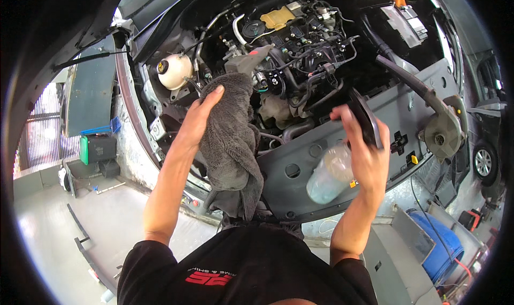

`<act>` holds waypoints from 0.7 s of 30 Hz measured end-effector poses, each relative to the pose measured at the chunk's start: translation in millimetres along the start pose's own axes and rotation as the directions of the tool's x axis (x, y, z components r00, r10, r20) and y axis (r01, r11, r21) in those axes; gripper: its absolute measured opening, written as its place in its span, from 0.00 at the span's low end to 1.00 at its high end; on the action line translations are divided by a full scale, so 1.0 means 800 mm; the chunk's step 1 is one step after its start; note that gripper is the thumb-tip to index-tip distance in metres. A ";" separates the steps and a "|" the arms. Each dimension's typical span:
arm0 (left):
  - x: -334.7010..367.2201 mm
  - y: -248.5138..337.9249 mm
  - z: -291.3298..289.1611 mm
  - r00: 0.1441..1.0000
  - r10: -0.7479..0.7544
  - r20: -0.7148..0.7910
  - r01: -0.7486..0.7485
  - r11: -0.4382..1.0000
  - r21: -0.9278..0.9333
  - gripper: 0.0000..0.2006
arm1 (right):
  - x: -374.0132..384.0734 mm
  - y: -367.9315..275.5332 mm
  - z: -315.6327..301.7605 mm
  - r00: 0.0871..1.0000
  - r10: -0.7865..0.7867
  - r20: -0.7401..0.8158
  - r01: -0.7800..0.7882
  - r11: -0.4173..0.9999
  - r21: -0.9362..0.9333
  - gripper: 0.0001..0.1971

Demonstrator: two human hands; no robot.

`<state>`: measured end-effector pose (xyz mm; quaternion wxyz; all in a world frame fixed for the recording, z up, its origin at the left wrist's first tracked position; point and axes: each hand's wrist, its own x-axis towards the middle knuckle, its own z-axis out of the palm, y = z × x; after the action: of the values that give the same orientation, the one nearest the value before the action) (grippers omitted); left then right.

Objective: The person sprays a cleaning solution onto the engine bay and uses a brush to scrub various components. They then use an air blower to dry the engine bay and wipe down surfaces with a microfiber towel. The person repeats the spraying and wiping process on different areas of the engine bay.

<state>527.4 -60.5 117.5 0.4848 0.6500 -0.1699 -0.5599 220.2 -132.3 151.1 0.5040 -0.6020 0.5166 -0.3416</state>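
My left hand [195, 123] grips a dark grey plush towel [227, 136], its thumb on top and its other fingers hidden. Out of the towel's far end pokes a grey plastic piece [246, 63] with a small red mark; how it is held is hidden. My right hand [370, 155], slightly blurred, is closed round the black trigger head of a spray bottle [329, 175]. The bottle is clear, tilted, and holds pale bluish liquid. It hangs over the black front panel [289, 190] of an open car engine bay, apart from the towel.
Beyond my hands lies the engine [300, 42] with hoses and wiring. A white coolant tank [175, 71] stands to its left. A black duct [412, 83] crosses the right side. On the floor are a green-and-black case [97, 148] and a blue barrel [441, 246].
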 end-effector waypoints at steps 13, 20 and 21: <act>0.051 -0.025 -0.007 0.991 -0.132 -0.017 0.131 0.990 -0.052 0.23 | 0.232 0.129 0.160 0.892 0.425 0.156 -0.228 0.720 -0.656 0.28; 0.064 -0.033 -0.028 0.989 -0.147 -0.013 0.146 0.986 -0.077 0.23 | 0.266 0.158 0.202 0.928 0.354 0.112 -0.153 0.639 -0.754 0.29; 0.065 -0.034 -0.031 0.988 -0.152 -0.004 0.151 0.984 -0.094 0.22 | 0.267 0.162 0.206 0.935 0.335 0.113 -0.136 0.636 -0.759 0.29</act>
<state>557.3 -76.0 63.5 0.4718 0.6409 -0.0909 -0.5987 387.5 -291.8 -39.2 0.3156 -0.7181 0.6187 0.0434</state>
